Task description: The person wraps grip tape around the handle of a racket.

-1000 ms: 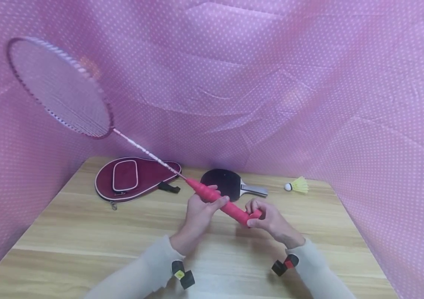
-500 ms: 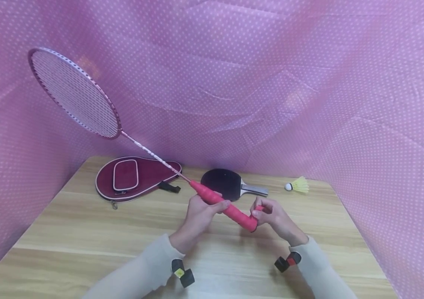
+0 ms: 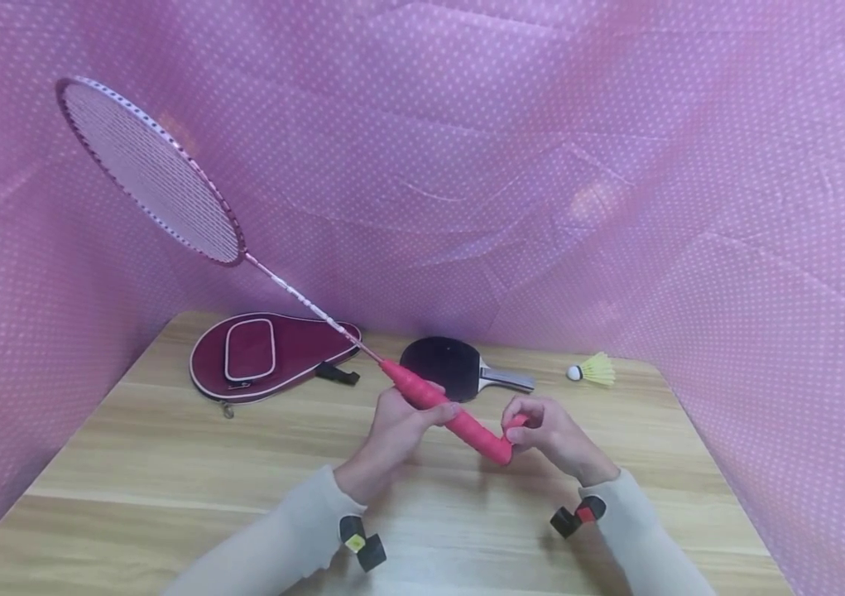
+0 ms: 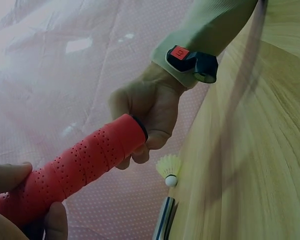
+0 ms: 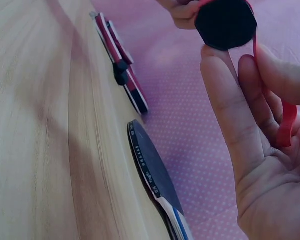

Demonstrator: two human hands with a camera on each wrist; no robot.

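Note:
A pink badminton racket [image 3: 154, 174] slants up to the left over the wooden table [image 3: 169, 463]. My left hand [image 3: 396, 426] grips the upper part of its red perforated handle [image 3: 467, 426], thumb laid over the grip [image 4: 85, 167]. My right hand [image 3: 544, 430] sits at the butt end, fingers curled. In the right wrist view a loose red strip of grip tape [image 5: 289, 117] runs through those fingers beside the black butt cap [image 5: 225, 22]. The left wrist view shows the right hand [image 4: 145, 107] cupped just behind the handle's end.
A maroon racket cover [image 3: 266, 356] lies at the back left. A black table tennis paddle [image 3: 452, 364] rests behind the hands and a yellow shuttlecock [image 3: 593, 370] lies at the back right. Pink dotted cloth [image 3: 616, 165] walls the table on three sides.
My right hand has come off the handle's end and now holds the tape strip beside the butt. The racket has turned about its shaft and its head has shifted a little rightward.

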